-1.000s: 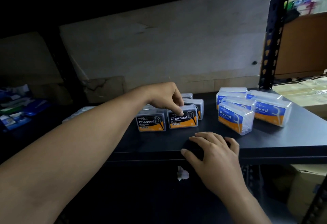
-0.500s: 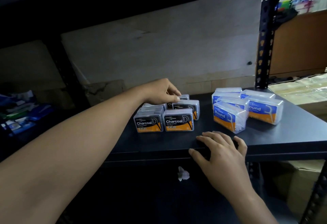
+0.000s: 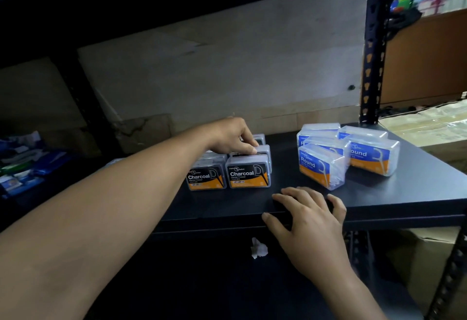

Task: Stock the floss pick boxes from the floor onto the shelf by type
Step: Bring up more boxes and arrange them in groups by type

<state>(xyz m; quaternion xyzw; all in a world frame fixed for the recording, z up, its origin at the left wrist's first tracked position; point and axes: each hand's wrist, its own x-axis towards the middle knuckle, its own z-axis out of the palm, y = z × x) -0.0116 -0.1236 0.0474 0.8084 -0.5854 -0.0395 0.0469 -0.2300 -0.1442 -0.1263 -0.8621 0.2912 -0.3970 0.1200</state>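
The black metal shelf (image 3: pixel 417 193) carries 2 groups of floss pick boxes. At about 9 o'clock from the shelf's middle sit the Charcoal boxes (image 3: pixel 249 172), black and orange labels facing out, 2 in the front row touching side by side and more packed behind them. At about 3 o'clock, apart from them across a strip of bare shelf, stand the Round boxes (image 3: pixel 321 165), clear cases with blue and orange labels; the front one is turned at an angle, and another box of that kind (image 3: pixel 372 155) lies just beside it at 2 o'clock, with further ones behind.

The left hand (image 3: pixel 231 135) reaches in from 8 o'clock, arm stretched across the shelf edge. Its fingers are curled down onto the top of a second-row Charcoal box (image 3: pixel 262 150), thumb and fingertips pinching its clear lid, right behind the front right Charcoal box.

The right hand (image 3: pixel 309 221) rests at 6 o'clock on the front lip of the shelf, fingers spread flat over the top and thumb against the front face, gripping no box.

Below the shelf edge, at 6 o'clock, a small white scrap (image 3: pixel 258 248) shows against the dark. A perforated upright post (image 3: pixel 374 54) rises at 1 o'clock. Blue packages (image 3: pixel 38 165) lie dimly at 9 o'clock, too dark to read.
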